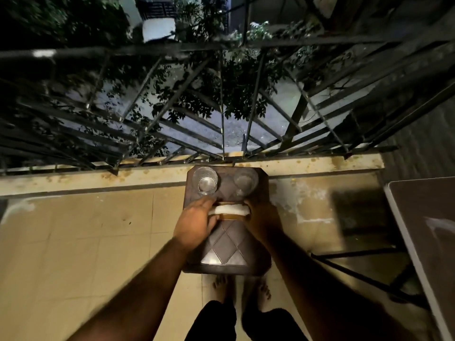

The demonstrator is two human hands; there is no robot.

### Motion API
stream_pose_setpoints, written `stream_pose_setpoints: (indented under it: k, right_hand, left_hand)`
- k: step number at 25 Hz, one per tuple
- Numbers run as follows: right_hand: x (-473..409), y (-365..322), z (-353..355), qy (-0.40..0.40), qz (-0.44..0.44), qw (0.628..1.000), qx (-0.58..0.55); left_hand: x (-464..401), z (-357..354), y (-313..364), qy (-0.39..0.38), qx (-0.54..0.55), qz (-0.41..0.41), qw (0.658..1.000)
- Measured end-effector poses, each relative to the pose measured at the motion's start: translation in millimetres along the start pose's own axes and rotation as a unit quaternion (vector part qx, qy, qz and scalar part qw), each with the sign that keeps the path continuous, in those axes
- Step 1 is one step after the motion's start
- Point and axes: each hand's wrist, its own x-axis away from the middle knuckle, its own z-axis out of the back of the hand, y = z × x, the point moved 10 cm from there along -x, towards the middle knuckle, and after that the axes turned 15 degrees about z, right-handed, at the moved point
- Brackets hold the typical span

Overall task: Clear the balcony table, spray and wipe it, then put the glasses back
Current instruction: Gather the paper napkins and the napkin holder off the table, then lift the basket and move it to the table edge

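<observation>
step: lifting pad (230, 209) off table (227, 239) | left hand (197, 222) and right hand (262, 223) grip its ends | glasses (205, 180) at 12 o'clock | advice: raise level, clear glasses

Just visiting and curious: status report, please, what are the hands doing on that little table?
Left hand and right hand both grip white cloth on small table. Two glasses at far end, near railing. Nothing blocks the hands.
</observation>
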Motion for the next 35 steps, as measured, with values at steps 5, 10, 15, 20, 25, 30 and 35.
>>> stream_pose_setpoints:
  k: [5,10,15,20,25,30,35]
  right_hand:
    - [43,-7,107,0.091,-0.024,0.996,0.007]
    - [126,38,225,0.216,-0.101,0.971,-0.009]
    - [245,105,303,0.287,-0.191,0.939,0.011]
    - [406,190,315,0.33,-0.294,0.897,0.012]
    - [550,252,303,0.33,-0.382,0.863,-0.002]
    - [675,289,283,0.369,-0.468,0.803,-0.005]
    - [734,317,262,0.379,-0.531,0.757,-0.028]
  left_hand:
    - [20,60,88,0.007,-0.003,-0.074,0.997]
    - [42,100,230,0.028,0.015,-0.204,0.979]
    - [91,82,378,0.022,0.014,-0.335,0.942]
    - [195,12,507,-0.029,0.023,-0.436,0.899]
    - [282,-64,596,-0.079,0.013,-0.486,0.87]
    - [358,-125,666,-0.121,-0.008,-0.534,0.837]
    - [397,-171,721,-0.158,-0.028,-0.588,0.793]
